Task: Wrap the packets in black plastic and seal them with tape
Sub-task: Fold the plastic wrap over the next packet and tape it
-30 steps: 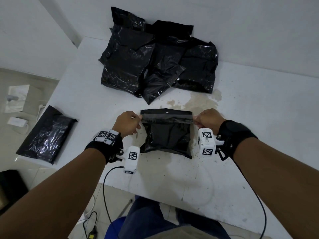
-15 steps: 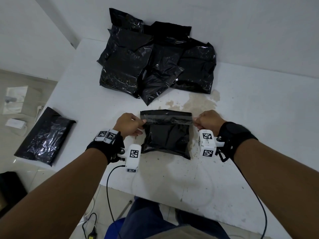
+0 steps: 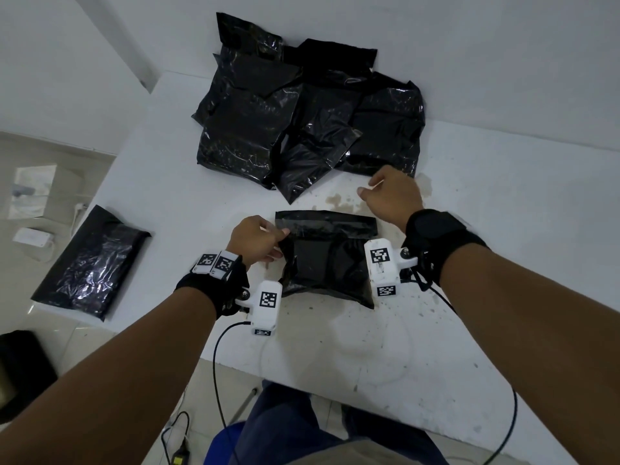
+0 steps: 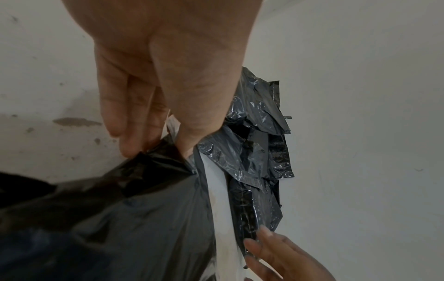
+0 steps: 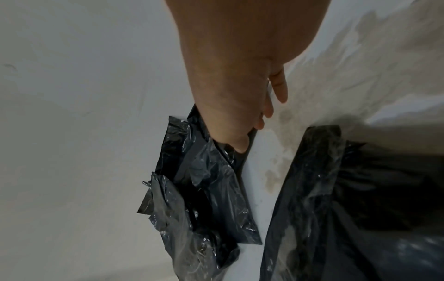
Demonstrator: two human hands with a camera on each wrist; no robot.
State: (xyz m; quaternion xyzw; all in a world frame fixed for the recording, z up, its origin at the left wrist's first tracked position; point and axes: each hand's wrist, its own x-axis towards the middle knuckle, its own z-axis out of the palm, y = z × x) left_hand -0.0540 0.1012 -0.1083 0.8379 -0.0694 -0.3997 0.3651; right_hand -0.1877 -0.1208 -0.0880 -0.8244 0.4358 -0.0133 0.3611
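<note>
Right hand (image 3: 391, 196) released, fingers loose | left hand (image 3: 256, 241) fingers pinch packet (image 3: 327, 260) | flap left-right

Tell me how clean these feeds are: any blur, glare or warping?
Head view: wide-angle bending at the edges, dim even light, sharp on the near packet. Left wrist view: left hand fills the top, plastic below goes dark. Right wrist view: motion smear at right; glare streaks on the pile of bags.
</note>
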